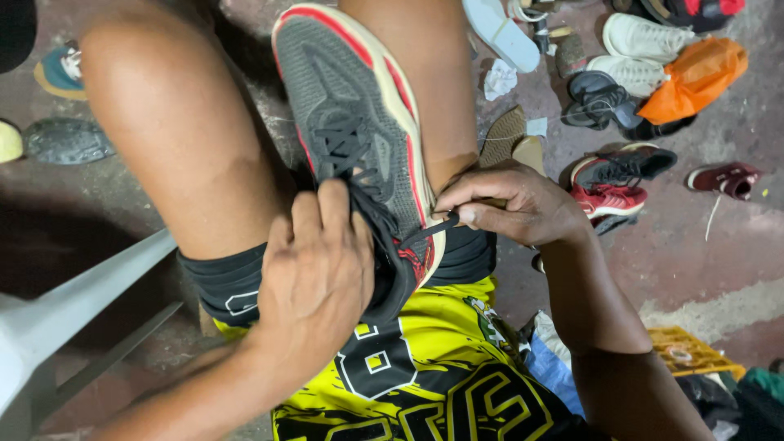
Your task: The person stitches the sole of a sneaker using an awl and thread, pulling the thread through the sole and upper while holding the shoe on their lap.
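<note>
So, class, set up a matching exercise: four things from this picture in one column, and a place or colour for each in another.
1. grey sneaker
2. left hand
3. right hand
4. orange bag

A. on the floor, top right
B. pinching at the sole edge
C. clamped between the knees
D. gripping the laced tongue end

Pairs: 1-C, 2-D, 3-B, 4-A

Grey sneaker (359, 122) of matt mesh cloth with woven black laces (347, 151) and a smooth, scuffed cream rubber edge; yellow-black shorts (425, 376) of slick, faintly glossy printed fabric; floor (702, 253) rough, stained concrete; orange bag (694, 77) crinkled glossy plastic.
</note>
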